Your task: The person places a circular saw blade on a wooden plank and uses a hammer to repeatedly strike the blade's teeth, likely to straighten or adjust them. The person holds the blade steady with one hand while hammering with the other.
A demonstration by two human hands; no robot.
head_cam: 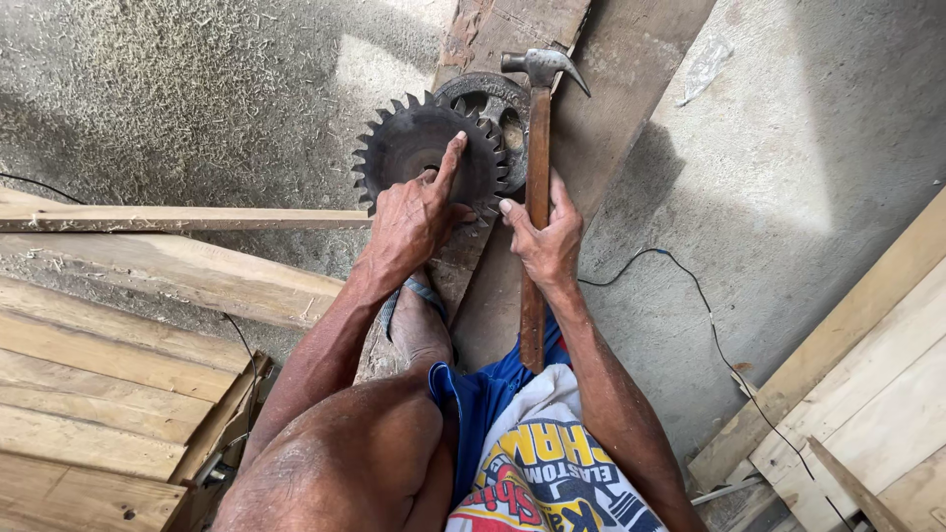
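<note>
A dark, rusty circular saw blade (414, 143) with teeth all round lies on a worn wooden plank (552, 39), overlapping a second round metal disc (498, 99) behind it. My left hand (414, 212) rests on the blade, index finger stretched out and pressing near its centre hole. My right hand (547, 236) grips the wooden handle of a claw hammer (537, 148), held upright with its steel head (542, 67) above the discs. My bare knee and foot rest on the plank below.
Sawdust covers the concrete floor (177, 89) at the left. Wooden boards (108, 394) lie stacked at the lower left, a thin strip (177, 217) runs to the blade, more planks (867, 394) at the lower right. A black cable (709, 315) trails across the floor.
</note>
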